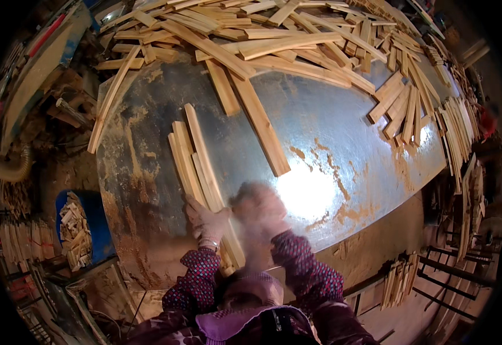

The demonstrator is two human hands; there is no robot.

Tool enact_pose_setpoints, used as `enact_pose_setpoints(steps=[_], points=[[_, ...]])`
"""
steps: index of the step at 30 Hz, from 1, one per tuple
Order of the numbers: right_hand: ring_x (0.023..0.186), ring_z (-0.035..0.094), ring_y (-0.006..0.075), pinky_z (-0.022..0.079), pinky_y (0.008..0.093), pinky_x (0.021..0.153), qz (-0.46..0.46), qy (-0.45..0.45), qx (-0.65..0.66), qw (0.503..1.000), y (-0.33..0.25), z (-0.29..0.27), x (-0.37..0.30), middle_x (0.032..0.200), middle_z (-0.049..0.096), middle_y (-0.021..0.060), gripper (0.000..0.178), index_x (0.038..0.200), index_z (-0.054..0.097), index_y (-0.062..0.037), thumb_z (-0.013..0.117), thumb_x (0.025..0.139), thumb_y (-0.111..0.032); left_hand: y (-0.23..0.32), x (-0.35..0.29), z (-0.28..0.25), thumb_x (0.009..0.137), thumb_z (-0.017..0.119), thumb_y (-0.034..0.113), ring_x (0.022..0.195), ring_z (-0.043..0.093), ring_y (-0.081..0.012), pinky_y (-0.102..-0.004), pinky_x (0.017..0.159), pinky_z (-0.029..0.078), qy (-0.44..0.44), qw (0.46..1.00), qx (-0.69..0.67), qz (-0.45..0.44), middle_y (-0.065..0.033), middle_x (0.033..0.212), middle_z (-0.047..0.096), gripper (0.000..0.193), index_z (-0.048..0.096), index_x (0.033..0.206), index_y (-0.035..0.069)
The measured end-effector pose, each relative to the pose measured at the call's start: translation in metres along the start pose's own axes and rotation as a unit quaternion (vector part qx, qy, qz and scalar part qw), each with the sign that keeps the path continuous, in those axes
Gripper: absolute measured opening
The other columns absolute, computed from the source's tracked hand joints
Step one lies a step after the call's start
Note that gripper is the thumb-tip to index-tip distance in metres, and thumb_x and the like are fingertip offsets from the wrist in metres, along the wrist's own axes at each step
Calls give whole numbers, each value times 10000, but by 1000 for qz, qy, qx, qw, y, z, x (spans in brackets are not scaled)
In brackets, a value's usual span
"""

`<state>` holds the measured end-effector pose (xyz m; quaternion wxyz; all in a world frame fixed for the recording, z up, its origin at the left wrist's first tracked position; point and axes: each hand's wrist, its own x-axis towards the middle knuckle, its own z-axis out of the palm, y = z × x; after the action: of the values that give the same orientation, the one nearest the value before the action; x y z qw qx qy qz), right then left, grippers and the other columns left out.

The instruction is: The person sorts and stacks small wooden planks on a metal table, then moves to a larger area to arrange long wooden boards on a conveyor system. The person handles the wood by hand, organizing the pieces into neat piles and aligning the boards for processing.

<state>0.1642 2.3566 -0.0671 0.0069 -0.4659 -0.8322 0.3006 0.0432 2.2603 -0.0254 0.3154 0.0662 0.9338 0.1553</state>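
Observation:
My left hand (207,223) is closed over a small stack of pale wooden strips (199,167), which lie side by side and point away from me on the metal tabletop (147,201). Their ends are uneven, with the rightmost strip reaching farthest. To the right of the stack, my right hand (259,206) is smeared by motion, so its fingers and anything in them cannot be made out. One longer board (262,129) lies just beyond the right hand, with its near end on the bare metal.
A big heap of loose wooden strips (297,43) covers the far side of the table. Shorter pieces (400,112) fan out at the right. A blue barrel (101,236) of offcuts stands at the left. Sawdust patches (343,213) lie on the metal.

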Motion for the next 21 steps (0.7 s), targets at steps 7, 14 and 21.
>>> enact_pose_setpoints(steps=[7,14,21], points=[[1050,639,340,534,461,889,104,6,-91,990,28,-58,117,1254,593,199,754,1438,341,17,689,879,-350,-13,8,5,711,798,308,1359,350,-430,-489,1117,360,15,996,-32,83,-281,1487,281,1184,24,1554,2],[972,665,390,635,497,751,45,-301,897,322,74,-112,98,1136,587,257,635,1364,391,73,648,908,-287,-23,15,14,737,784,361,1428,281,-409,-476,1166,310,34,996,-19,81,-281,1533,248,1165,40,1558,1],[920,650,356,640,473,753,43,-258,913,312,98,-84,61,1181,560,280,696,1416,351,63,660,913,-304,-19,15,15,744,784,356,1436,275,-398,-482,1177,296,32,996,-29,76,-276,1527,261,1155,50,1558,-8]])
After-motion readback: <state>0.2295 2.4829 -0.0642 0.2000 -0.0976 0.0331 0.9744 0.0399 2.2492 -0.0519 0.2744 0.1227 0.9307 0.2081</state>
